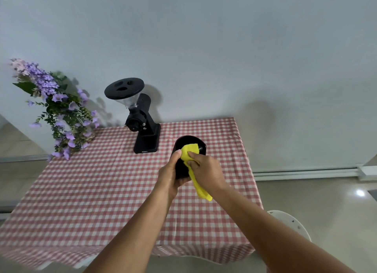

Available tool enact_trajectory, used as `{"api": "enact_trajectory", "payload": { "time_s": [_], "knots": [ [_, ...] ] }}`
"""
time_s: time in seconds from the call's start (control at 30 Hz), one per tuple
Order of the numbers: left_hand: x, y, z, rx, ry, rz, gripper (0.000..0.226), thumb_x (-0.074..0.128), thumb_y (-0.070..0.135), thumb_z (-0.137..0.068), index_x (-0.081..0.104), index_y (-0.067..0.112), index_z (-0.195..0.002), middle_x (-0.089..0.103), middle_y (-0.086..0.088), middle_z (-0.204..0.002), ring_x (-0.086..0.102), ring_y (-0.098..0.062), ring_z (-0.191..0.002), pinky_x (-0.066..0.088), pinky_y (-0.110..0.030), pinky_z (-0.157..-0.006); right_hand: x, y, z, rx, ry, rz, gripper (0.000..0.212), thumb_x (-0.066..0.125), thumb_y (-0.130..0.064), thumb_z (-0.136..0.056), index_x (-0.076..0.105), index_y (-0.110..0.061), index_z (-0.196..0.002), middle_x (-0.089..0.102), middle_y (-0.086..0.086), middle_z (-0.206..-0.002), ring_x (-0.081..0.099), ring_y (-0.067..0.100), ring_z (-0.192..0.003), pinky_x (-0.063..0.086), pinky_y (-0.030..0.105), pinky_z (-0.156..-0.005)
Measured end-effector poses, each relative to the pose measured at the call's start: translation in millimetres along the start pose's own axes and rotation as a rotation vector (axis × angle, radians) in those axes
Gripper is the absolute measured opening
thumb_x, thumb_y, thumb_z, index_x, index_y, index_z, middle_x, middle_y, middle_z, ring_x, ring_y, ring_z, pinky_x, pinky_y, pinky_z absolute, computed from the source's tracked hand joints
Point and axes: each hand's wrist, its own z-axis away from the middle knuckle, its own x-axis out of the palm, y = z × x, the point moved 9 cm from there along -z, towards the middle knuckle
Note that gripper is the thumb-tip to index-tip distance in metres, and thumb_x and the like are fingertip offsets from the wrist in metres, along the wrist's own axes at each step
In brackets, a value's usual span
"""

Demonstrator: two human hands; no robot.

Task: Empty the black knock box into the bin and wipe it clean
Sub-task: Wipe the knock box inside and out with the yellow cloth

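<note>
Knock box (181, 168), round blk, w/ fuzzy yellow cloth (190, 150) inside.

a home coffee corner, red gingham tablecloth (102, 191), black coffee grinder (145, 127), purple flowers (57, 109) against a plain white wall (204, 37), pale floor (306, 199)
</note>
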Motion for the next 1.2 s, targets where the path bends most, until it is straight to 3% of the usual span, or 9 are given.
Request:
{"api": "enact_trajectory", "payload": {
  "time_s": [0.1, 0.27, 0.47, 0.6, 0.67, 0.87, 0.97, 1.07, 1.2],
  "knots": [
    [-1, 1, 1, 0.002, -0.007, 0.014, 0.042, 0.063, 0.043, -0.095, 0.075, 0.008, -0.115, 0.081, -0.011, -0.101, 0.080, -0.019, -0.084, 0.062, -0.044, -0.080, 7, -2, 0, -0.040, -0.074, 0.003, 0.034, 0.056, -0.029, -0.097, 0.061, -0.033, -0.130, 0.072, -0.002, -0.116, 0.068, 0.015, -0.101, 0.056, 0.031, -0.086],
    [-12, 1, 3, 0.015, 0.010, 0.014, 0.045, 0.064, 0.045, -0.094, 0.068, 0.009, -0.121, 0.079, -0.014, -0.104, 0.077, -0.031, -0.093, 0.059, -0.054, -0.092, -16, -3, -16, -0.150, -0.108, 0.438, 0.033, 0.051, -0.027, -0.098, 0.063, -0.043, -0.124, 0.066, -0.001, -0.126, 0.063, 0.023, -0.109, 0.051, 0.034, -0.089],
    [-16, 21, 5, 0.057, 0.015, 0.039, 0.046, 0.066, 0.037, -0.095, 0.060, 0.009, -0.131, 0.068, -0.010, -0.115, 0.068, -0.023, -0.102, 0.055, -0.060, -0.098, -100, -3, -26, -0.023, 0.306, 0.022, 0.034, 0.058, -0.025, -0.093, 0.066, -0.028, -0.126, 0.073, 0.004, -0.113, 0.066, 0.026, -0.104, 0.044, 0.027, -0.076],
    [-8, 19, 5, 0.052, -0.021, -0.022, 0.050, 0.068, 0.037, -0.093, 0.061, 0.008, -0.133, 0.070, -0.011, -0.120, 0.070, -0.022, -0.103, 0.057, -0.059, -0.096, -56, -13, -41, -0.077, -0.062, 0.127, 0.035, 0.057, -0.032, -0.096, 0.063, -0.027, -0.130, 0.066, 0.001, -0.129, 0.060, 0.020, -0.119, 0.042, 0.023, -0.090],
    [-4, 16, 3, 0.060, -0.036, -0.029, 0.049, 0.069, 0.038, -0.092, 0.064, 0.008, -0.130, 0.072, -0.013, -0.121, 0.075, -0.020, -0.095, 0.058, -0.057, -0.094, -44, -5, -44, -0.053, -0.133, 0.211, 0.037, 0.058, -0.033, -0.095, 0.061, -0.029, -0.131, 0.061, -0.002, -0.137, 0.056, 0.020, -0.126, 0.044, 0.030, -0.101],
    [10, 8, 9, 0.024, -0.005, 0.176, 0.030, 0.067, 0.038, -0.094, 0.064, 0.013, -0.110, 0.069, -0.011, -0.104, 0.076, -0.022, -0.077, 0.057, -0.057, -0.095, -39, -1, -25, -0.047, 0.165, 0.132, 0.041, 0.052, -0.026, -0.099, 0.053, -0.022, -0.140, 0.055, 0.003, -0.143, 0.054, 0.026, -0.127, 0.046, 0.037, -0.101],
    [14, 8, 12, 0.011, 0.035, 0.300, 0.029, 0.068, 0.036, -0.093, 0.065, 0.011, -0.107, 0.069, -0.014, -0.106, 0.071, -0.027, -0.089, 0.057, -0.056, -0.091, -26, 18, -13, 0.105, 0.211, -0.084, 0.038, 0.050, -0.021, -0.099, 0.055, -0.015, -0.137, 0.069, 0.005, -0.114, 0.064, 0.024, -0.103, 0.048, 0.031, -0.083],
    [16, 14, 10, 0.063, -0.001, 0.169, 0.035, 0.070, 0.036, -0.091, 0.069, 0.011, -0.115, 0.075, -0.012, -0.104, 0.078, -0.020, -0.079, 0.062, -0.048, -0.081, -31, 31, -13, 0.176, 0.227, -0.182, 0.020, 0.053, -0.020, -0.096, 0.070, -0.012, -0.103, 0.071, 0.003, -0.081, 0.067, 0.022, -0.077, 0.054, 0.038, -0.069],
    [18, 28, 3, 0.114, -0.037, 0.071, 0.044, 0.075, 0.034, -0.087, 0.068, 0.008, -0.122, 0.075, -0.014, -0.110, 0.077, -0.023, -0.085, 0.060, -0.056, -0.090, -54, 21, -25, 0.127, 0.289, -0.099, 0.020, 0.054, -0.019, -0.093, 0.067, -0.010, -0.080, 0.062, 0.000, -0.062, 0.057, 0.015, -0.059, 0.040, 0.031, -0.053]
  ]
}}
